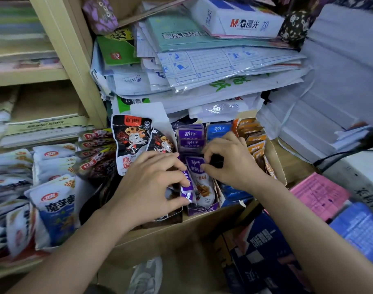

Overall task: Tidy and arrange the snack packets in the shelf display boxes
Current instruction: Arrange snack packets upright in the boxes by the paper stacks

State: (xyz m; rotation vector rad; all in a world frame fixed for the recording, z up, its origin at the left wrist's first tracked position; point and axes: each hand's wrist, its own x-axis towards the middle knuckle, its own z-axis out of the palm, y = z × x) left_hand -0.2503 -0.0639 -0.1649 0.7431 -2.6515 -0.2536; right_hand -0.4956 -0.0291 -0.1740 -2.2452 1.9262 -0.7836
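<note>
Only feed I get is the head cam: wide-angle, pointed forward and down, really close to the shelf (pixel 202 227). Boxes (pixel 202 209) land dead centre under the left hand (pixel 151 183) and right hand (pixel 230 160), which reach in from the bottom edge; paper stacks (pixel 223 66) fill the top.

Purple foil snack packets (pixel 194 143): upright row in narrow purple cardboard display box (pixel 202 209), front ones tilted. Blue foil packets (pixel 218 129): row just right. Orange foil packets (pixel 253 139): row farther right. Black cartoon-printed packets (pixel 130 143): upright, left of purple.
</note>
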